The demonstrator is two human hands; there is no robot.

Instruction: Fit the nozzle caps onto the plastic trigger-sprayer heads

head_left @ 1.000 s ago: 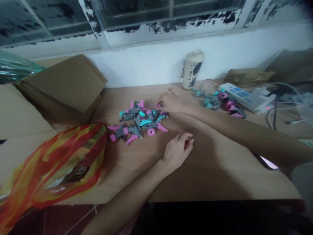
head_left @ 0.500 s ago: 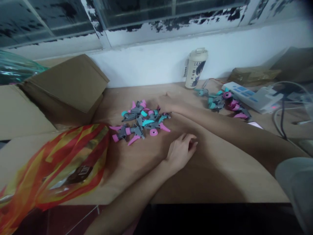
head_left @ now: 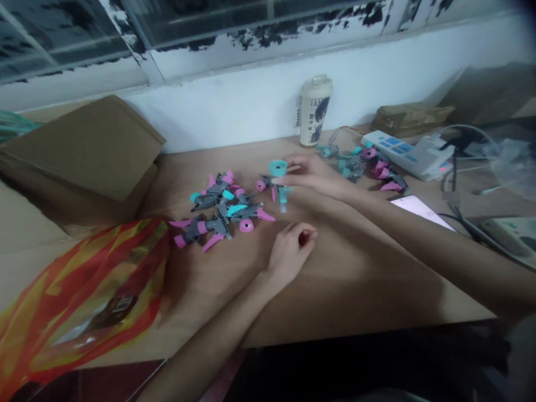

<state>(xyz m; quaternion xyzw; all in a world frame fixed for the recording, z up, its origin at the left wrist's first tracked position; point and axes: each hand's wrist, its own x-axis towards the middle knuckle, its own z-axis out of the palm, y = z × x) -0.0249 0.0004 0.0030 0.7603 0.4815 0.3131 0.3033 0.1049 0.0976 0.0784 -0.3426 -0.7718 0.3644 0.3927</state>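
My right hand (head_left: 312, 174) pinches a trigger spray head with a teal collar (head_left: 278, 167) above the table. Its pale teal lower end points down. Just left of those fingers is a grey and pink spray head (head_left: 260, 185); whether the hand touches it I cannot tell. A pile of grey, pink and teal spray heads (head_left: 221, 207) lies farther left. Nearer to me, my left hand (head_left: 288, 251) rests on the table, fingers curled to the thumb in a ring, with nothing visible inside. A loose pink collar (head_left: 247, 225) sits at the pile's right edge.
More spray heads (head_left: 355, 166) lie at the right, beside a white power strip (head_left: 397, 146). A coffee cup (head_left: 315, 111) stands against the wall. A phone (head_left: 419, 212) and cables lie right. At left are a cardboard box (head_left: 92, 145) and a red-yellow bag (head_left: 96, 296).
My right hand has drawn back from the pile's far right side and now holds up a teal-collared spray head. My left hand stays curled on the table. The view has swung slightly right.
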